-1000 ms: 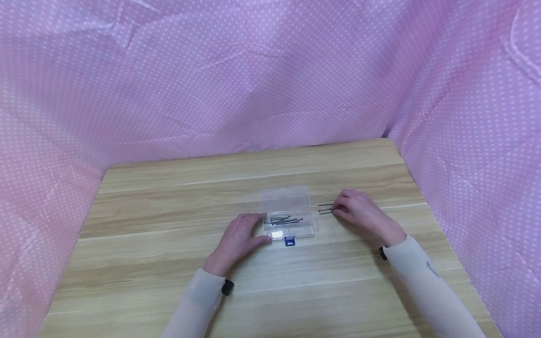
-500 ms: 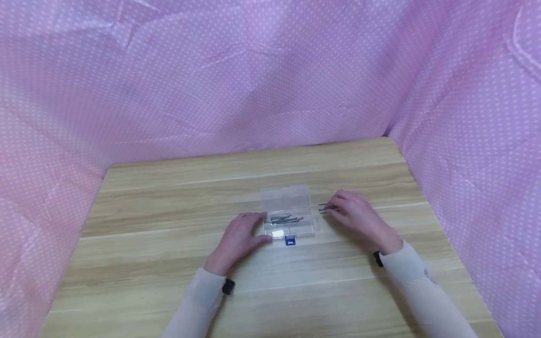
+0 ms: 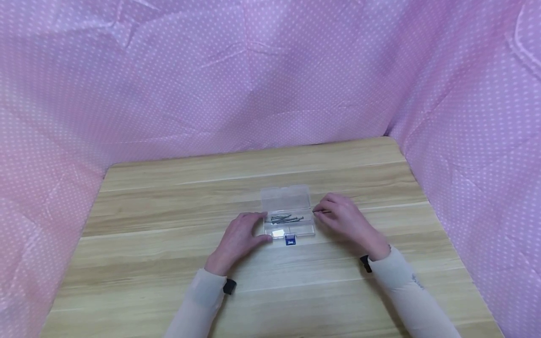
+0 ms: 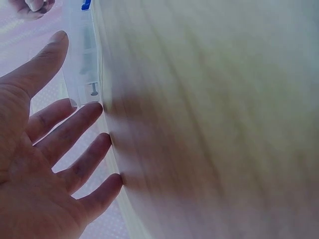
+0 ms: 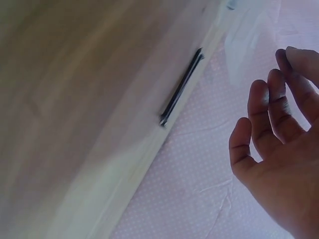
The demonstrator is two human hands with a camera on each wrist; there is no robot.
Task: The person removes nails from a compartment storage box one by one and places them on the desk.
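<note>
Clear plastic box sits mid-table, lid open, a bunch of nails inside and a blue latch on its near edge. Left hand rests flat against the box's left side, fingers relaxed. Right hand, just right of the box, pinches one nail pointing boxward. Pink dotted cloth behind.

3 views: 1 head, 2 wrist.
Head cam looks forward and down from above the table's near edge, clear box mid-frame. Left wrist cam sits very close at the box's left end, palm-side, blurred. Right wrist cam close on the box's right side, sharing nails with head view.
</note>
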